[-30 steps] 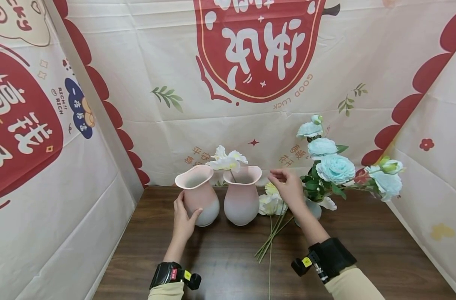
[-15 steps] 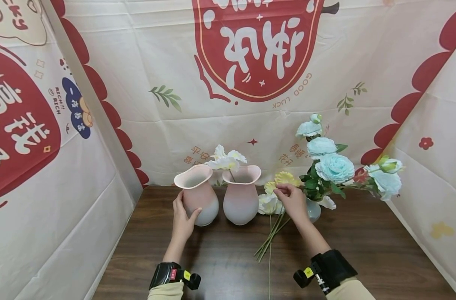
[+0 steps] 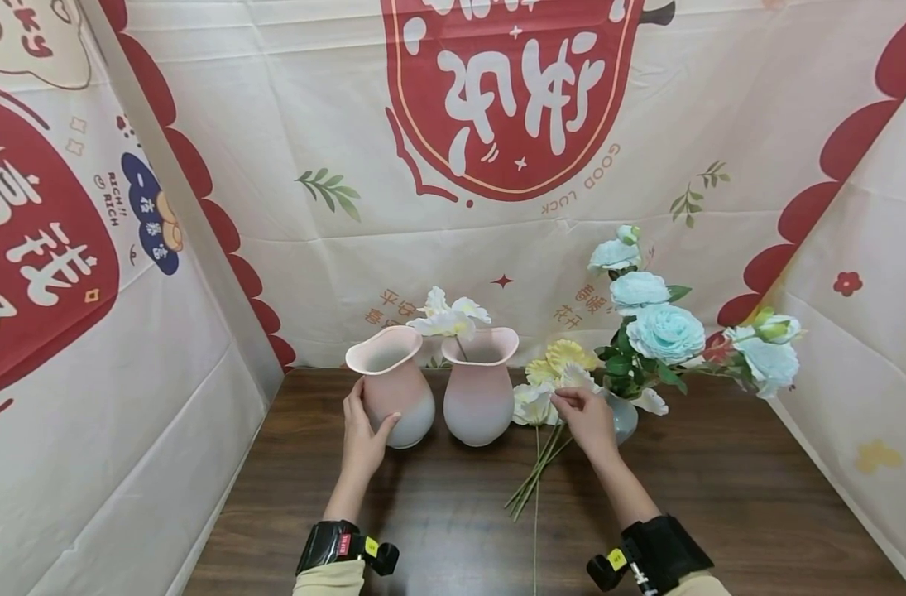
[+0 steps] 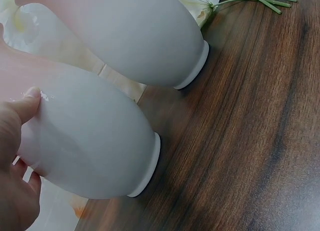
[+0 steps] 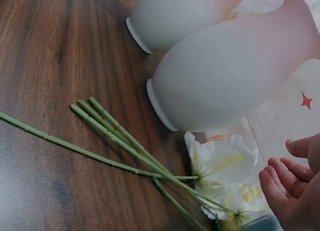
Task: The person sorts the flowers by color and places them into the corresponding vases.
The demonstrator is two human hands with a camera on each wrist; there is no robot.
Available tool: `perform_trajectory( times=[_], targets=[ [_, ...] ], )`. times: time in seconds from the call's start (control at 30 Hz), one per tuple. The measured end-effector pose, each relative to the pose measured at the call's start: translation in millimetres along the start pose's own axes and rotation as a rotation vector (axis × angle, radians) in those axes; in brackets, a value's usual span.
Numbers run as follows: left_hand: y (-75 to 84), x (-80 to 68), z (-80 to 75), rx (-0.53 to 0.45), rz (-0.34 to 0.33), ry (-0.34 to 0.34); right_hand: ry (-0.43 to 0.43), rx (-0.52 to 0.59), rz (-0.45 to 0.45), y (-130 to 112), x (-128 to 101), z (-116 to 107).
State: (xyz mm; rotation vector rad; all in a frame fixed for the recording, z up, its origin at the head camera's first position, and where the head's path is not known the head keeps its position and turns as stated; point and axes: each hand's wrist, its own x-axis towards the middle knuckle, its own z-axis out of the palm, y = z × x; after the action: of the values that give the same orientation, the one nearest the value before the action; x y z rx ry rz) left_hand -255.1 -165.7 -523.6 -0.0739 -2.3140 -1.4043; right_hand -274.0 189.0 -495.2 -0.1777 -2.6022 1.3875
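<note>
My left hand [image 3: 369, 415] grips the left pink-and-white vase [image 3: 393, 385], thumb on its front and fingers round its left side; the left wrist view shows the thumb [image 4: 22, 108] on that vase [image 4: 95, 141]. Right beside it stands a matching vase [image 3: 481, 389] holding one white flower [image 3: 448, 319]. My right hand [image 3: 581, 411] hovers over loose white and yellow flowers [image 3: 545, 389] lying on the table, fingertips at the petals. In the right wrist view its fingers [image 5: 280, 183] are loosely curled and hold nothing above the blooms [image 5: 222, 166]. Their green stems [image 3: 536, 476] point toward me.
A small vase [image 3: 624, 418] with pale blue roses [image 3: 664, 331] stands just behind my right hand, its blooms spreading right. Printed cloth walls [image 3: 199, 248] close in the dark wooden table [image 3: 721, 497] at the left, back and right.
My right hand has dropped from beside the second vase's rim down to the loose flowers and drawn back a little. The yellow bloom now shows. The left hand has stayed on its vase.
</note>
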Motion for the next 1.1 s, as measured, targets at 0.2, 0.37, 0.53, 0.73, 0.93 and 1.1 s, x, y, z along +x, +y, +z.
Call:
perform_trajectory(
  times=[0.2,0.37,0.53,0.73,0.93,1.1],
  targets=[
    [0.1,-0.3,-0.7,0.002,0.002,-0.002,-0.024,0.048,0.043,10,-3,1],
    [0.8,-0.6,-0.2,-0.011,0.009,0.001,-0.032,0.068,0.063,15,-7,3],
    [-0.1,-0.7,-0.3,-0.007,0.008,0.0,-0.062,0.089,0.099,21,-12,6],
    [-0.2,-0.5,-1.0,-0.003,0.005,0.002,-0.081,0.086,0.139,28,-20,9],
    [0.8,-0.7,-1.4,-0.012,0.0,-0.005,-0.085,0.084,0.173,36,-25,13],
    [1.4,-0.9,-1.9,-0.013,0.002,-0.006,-0.094,0.113,0.211,42,-27,16]
  ],
)
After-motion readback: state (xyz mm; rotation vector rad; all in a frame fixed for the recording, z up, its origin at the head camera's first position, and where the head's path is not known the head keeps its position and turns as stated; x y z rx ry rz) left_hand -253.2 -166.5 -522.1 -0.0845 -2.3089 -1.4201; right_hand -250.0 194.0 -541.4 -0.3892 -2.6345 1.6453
